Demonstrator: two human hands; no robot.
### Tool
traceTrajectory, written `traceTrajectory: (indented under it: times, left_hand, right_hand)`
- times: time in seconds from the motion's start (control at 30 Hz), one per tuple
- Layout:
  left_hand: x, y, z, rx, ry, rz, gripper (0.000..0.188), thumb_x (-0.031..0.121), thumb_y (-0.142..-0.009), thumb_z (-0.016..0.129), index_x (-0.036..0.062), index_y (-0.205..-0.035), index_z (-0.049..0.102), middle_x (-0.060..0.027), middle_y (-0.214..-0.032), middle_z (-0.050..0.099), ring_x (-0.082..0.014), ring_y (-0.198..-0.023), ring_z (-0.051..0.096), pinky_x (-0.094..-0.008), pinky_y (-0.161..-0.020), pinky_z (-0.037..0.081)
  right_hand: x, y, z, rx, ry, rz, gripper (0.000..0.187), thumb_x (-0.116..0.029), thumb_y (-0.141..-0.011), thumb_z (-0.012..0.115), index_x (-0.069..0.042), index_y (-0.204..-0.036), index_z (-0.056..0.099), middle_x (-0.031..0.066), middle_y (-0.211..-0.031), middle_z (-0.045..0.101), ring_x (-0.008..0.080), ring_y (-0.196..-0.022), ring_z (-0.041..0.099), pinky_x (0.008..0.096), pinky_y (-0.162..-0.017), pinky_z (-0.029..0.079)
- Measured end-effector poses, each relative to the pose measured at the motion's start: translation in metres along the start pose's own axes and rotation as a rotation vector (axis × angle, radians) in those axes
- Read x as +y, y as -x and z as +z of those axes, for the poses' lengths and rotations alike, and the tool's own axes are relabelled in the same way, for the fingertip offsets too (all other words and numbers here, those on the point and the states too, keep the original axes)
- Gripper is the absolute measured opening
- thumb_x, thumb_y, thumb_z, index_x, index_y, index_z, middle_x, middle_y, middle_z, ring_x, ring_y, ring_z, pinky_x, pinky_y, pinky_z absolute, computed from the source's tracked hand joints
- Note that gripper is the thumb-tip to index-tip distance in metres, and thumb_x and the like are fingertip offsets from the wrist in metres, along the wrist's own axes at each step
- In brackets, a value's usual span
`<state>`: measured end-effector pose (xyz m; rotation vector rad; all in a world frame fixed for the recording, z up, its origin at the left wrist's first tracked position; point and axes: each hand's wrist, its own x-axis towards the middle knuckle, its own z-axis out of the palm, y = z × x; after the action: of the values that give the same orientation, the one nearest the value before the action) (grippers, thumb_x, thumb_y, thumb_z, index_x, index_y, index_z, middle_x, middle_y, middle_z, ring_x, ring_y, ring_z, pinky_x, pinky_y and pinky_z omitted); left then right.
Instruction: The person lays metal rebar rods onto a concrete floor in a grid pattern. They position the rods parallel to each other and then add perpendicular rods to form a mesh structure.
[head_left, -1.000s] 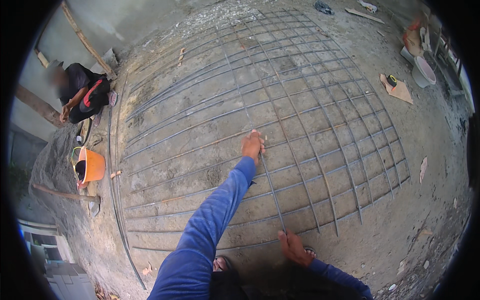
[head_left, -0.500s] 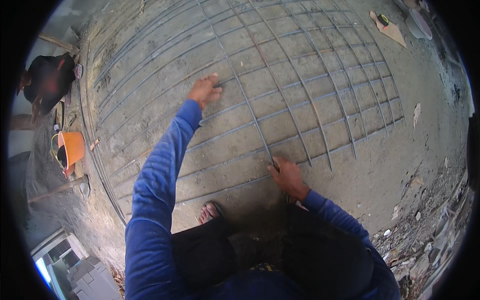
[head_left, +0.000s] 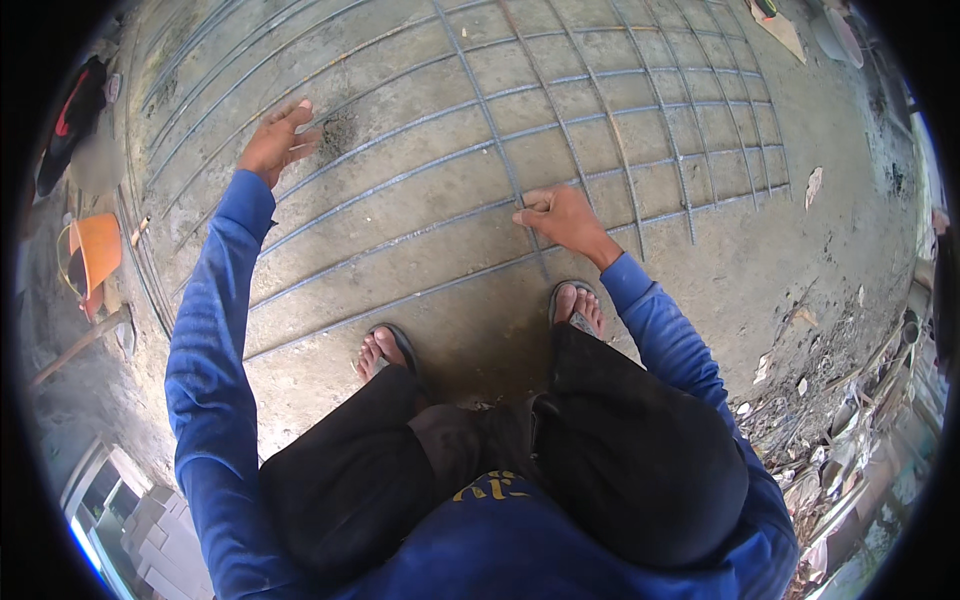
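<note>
Below me lies a grid of steel reinforcing bars [head_left: 645, 75], long ribbed rods crossed by other rods. My right hand [head_left: 565, 218] is closed at a crossing near the grid's near edge, its thumb and fingers pinched over a crossing rebar [head_left: 490, 118]. Whether tie wire is also in those fingers cannot be seen. My left hand [head_left: 278, 145] hovers over the long bars at the left with its fingers apart, and nothing shows in it. Both my feet stand on the ground just short of the nearest long bar [head_left: 400, 302].
An orange bucket [head_left: 100, 248] tilts at the left, near a wooden-handled tool [head_left: 80, 345]. Loose long rods [head_left: 145, 265] run beside it. Dark clothing [head_left: 75, 125] shows farther left. Rubble and litter [head_left: 830, 450] cover the lower right. A flat board [head_left: 778, 30] lies at the far right.
My left hand has swung left, away from the crossing rods. The right hand has moved from near the crossing rebar's end up to a crossing, while the view has shifted back toward my legs.
</note>
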<state>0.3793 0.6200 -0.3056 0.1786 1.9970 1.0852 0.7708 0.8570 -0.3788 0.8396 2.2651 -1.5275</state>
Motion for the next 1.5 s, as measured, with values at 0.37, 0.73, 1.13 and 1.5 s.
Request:
traceTrajectory:
  times: [0.37,0.73,1.13,1.5]
  left_hand:
    - [-0.067,0.088,-0.021,-0.020,-0.018,-0.120,0.077,0.052,-0.098,0.064,0.0071,-0.155,0.040,-0.0147,-0.146,0.053,-0.0259,-0.114,0.061,-0.0401,-0.097,0.050]
    - [-0.173,0.262,0.095,-0.594,-0.156,-0.494,0.058,0.054,-0.102,0.053,0.0025,-0.124,0.066,-0.0098,-0.102,0.068,-0.0185,-0.092,0.063,-0.0325,-0.078,0.049]
    - [-0.398,0.248,0.157,0.033,-0.959,-0.183,0.091,0.070,-0.088,0.058,0.0144,-0.157,0.033,-0.0318,-0.159,0.028,-0.0470,-0.152,0.021,-0.0618,-0.119,0.023]
    - [-0.433,0.235,0.161,0.195,-1.030,-0.296,0.085,0.054,-0.090,0.060,0.0117,-0.157,0.030,-0.0192,-0.157,0.040,-0.0407,-0.145,0.036,-0.0604,-0.118,0.024]
  right_hand:
    - [0.007,0.007,0.024,0.340,0.107,0.068,0.028,-0.032,-0.081,0.079,-0.005,-0.085,0.077,0.0193,-0.077,0.070,0.0384,-0.074,0.069,0.0444,-0.069,0.054]
    - [0.003,0.074,0.035,0.503,0.099,-0.051,0.041,-0.038,-0.085,0.080,-0.008,-0.111,0.072,0.0156,-0.102,0.073,0.0356,-0.091,0.071,0.0445,-0.079,0.056]
    - [0.070,0.174,0.098,0.304,0.611,-0.047,0.075,-0.055,-0.076,0.080,0.002,-0.117,0.055,0.0215,-0.110,0.059,0.0411,-0.112,0.056,0.0502,-0.101,0.044]
    - [0.038,0.180,0.075,0.318,0.516,-0.063,0.044,-0.054,-0.085,0.069,-0.010,-0.080,0.070,0.0156,-0.113,0.057,0.0384,-0.110,0.056,0.0502,-0.098,0.043]
